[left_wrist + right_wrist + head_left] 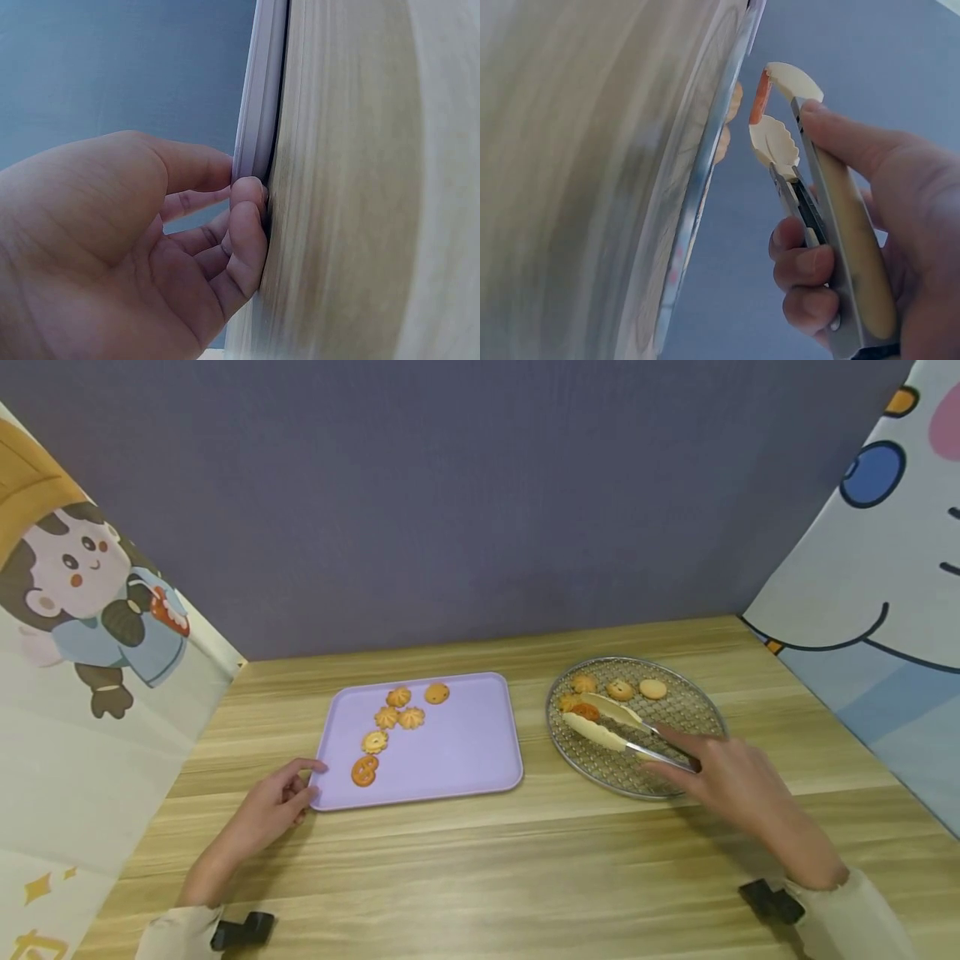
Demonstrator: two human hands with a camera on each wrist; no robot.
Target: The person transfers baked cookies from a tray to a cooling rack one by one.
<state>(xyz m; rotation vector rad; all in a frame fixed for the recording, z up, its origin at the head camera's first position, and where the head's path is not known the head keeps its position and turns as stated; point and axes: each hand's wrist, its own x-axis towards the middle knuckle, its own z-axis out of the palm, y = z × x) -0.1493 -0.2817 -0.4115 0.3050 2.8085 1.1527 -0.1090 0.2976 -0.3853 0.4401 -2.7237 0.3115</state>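
My right hand (738, 781) grips a pair of metal tongs (840, 247) with cream scalloped tips. Between those tips is a reddish-brown pretzel cookie (760, 99), held above the round wire rack (652, 777). On the rack's far side lie a ring-shaped cookie (620, 690), a plain round cookie (653, 689) and a flower-shaped cookie (582, 682); another is partly hidden by the tongs. At the near left corner of the lilac tray (457, 752), my left hand (270, 802) pinches the rim (259, 112) between thumb and fingers.
Several cookies lie on the tray's left half, among them a pretzel (364, 770) and a ring-shaped one (374, 742). A strip of wooden table (534, 727) separates tray and rack. A dark panel (480, 510) stands behind, with printed panels at both sides.
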